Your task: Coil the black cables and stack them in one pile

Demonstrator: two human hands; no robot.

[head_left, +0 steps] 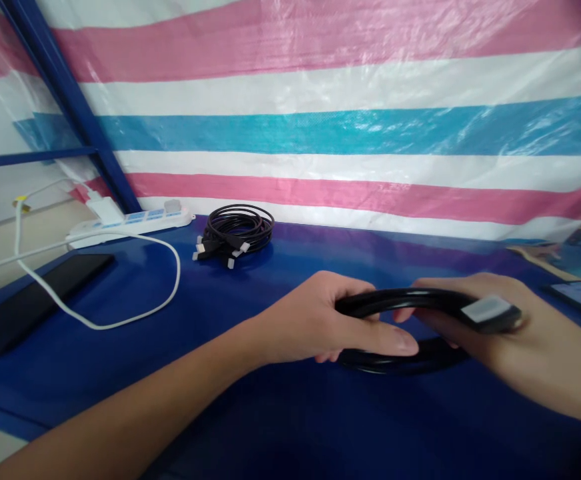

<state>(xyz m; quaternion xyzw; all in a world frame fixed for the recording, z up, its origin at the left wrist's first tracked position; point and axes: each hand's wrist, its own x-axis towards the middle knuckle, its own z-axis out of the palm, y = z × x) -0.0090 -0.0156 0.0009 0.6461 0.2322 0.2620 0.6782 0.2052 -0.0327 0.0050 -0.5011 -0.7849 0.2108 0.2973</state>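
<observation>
A coiled black cable (410,298) is held above the blue table, its loops seen nearly edge-on. One end carries a plug with a whitish cap (486,309), resting over the back of my right hand. My left hand (315,317) is closed round the left side of the coil, the thumb stretched along its inside. On the other side, my right hand (500,327) grips the loops; its fingers are partly hidden behind the cable. Farther back on the table lies another bundle of coiled black cables (240,230) with several light-capped plugs.
At the back left is a white power strip (143,220) with a white charger (105,208) plugged in. A white cord (175,280) loops over the table (220,307) near a flat black object (45,300). A phone-like device (580,297) lies far right. Striped plastic sheeting (320,133) hangs behind.
</observation>
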